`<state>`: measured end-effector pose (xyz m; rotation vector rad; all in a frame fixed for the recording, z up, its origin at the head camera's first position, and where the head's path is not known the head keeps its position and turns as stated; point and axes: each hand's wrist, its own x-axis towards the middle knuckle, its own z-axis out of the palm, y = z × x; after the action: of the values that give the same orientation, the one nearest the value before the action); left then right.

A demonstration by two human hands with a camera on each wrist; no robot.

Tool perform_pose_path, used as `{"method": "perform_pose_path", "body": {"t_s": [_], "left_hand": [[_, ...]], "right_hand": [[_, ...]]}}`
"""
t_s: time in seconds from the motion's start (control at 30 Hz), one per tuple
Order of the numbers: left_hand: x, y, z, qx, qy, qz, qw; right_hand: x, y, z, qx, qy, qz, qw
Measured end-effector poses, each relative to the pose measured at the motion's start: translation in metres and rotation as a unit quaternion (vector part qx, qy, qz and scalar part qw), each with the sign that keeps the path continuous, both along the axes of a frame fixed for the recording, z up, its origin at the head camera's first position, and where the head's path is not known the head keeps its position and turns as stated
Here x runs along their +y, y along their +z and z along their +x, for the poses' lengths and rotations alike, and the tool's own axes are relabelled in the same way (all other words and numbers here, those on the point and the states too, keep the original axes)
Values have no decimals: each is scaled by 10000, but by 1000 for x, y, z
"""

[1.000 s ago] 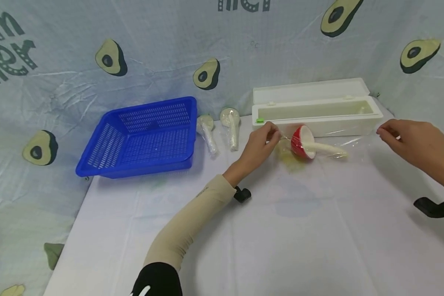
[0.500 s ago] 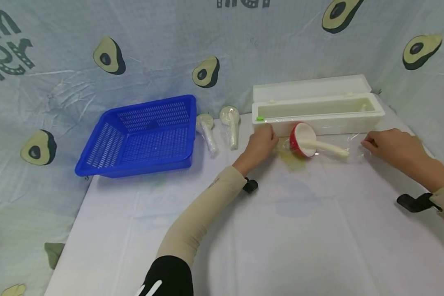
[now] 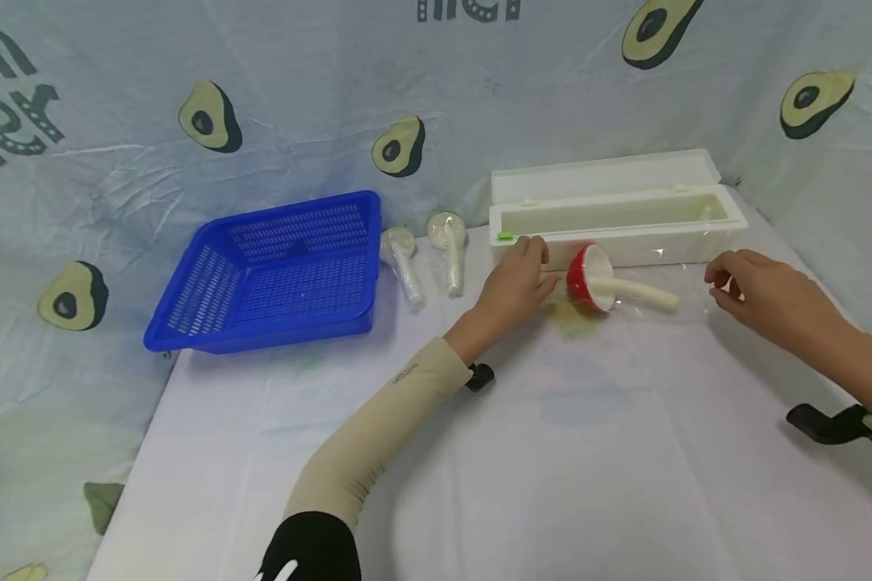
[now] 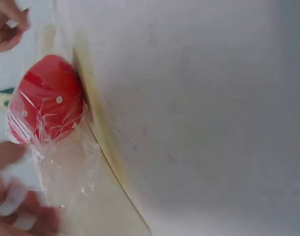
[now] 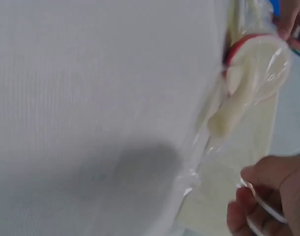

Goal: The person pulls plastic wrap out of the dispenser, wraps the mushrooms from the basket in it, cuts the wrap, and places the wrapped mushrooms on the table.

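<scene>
A red bowl [image 3: 580, 280] with white dots and a white inside lies tipped on its side before the white box. A cream spoon-like piece [image 3: 643, 294] rests across its mouth, its far end hidden. Clear plastic film [image 4: 76, 172] covers both and spreads rightward. On the bowl's left my left hand [image 3: 514, 278] has its fingers spread loosely, thumb tip close to the bowl; that hand is blurred in the left wrist view. My right hand [image 3: 770, 303] hovers by the film's right end, fingers loosely bent, with a gap between thumb and fingers in the right wrist view.
Behind the bowl stands the long white box [image 3: 618, 234], lid raised, a green clip [image 3: 505, 236] at its left front. Two film-wrapped cream pieces with round heads, one left [image 3: 400, 258], one right [image 3: 448, 250], lie beside the blue basket [image 3: 276, 331]. An avocado-print sheet hangs behind.
Both hands had their fingers closed at the film's ends; the fingers are now loosened. The right hand came left toward the bowl over the second. The bowl stays in place.
</scene>
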<state>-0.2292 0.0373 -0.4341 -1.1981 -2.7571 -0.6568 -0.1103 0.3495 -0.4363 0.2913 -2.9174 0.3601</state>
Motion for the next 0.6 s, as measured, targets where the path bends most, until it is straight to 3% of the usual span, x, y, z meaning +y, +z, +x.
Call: {"method": "perform_pose_path", "body": {"t_s": [0.07, 0.13, 0.17, 0.23, 0.43, 0.6], "left_hand": [[0, 3, 3, 731, -848, 101, 9937], [2, 3, 4, 1166, -1759, 149, 9774], [4, 1, 5, 1182, -2136, 156, 9696], [6, -2, 4, 1032, -2539, 74, 9617], [11, -13, -1, 441, -2295, 118, 9722], [18, -9, -3, 161, -2204, 300, 9748]], "right_hand": [[-7, 4, 3, 249, 380, 48, 9990], [-13, 6, 4, 237, 651, 93, 9976], [-15, 5, 3, 200, 737, 112, 9970], [-20, 3, 1, -15, 733, 40, 9973], [-26, -10, -10, -403, 709, -56, 9967], [-29, -11, -17, -416, 682, -9, 9968]]}}
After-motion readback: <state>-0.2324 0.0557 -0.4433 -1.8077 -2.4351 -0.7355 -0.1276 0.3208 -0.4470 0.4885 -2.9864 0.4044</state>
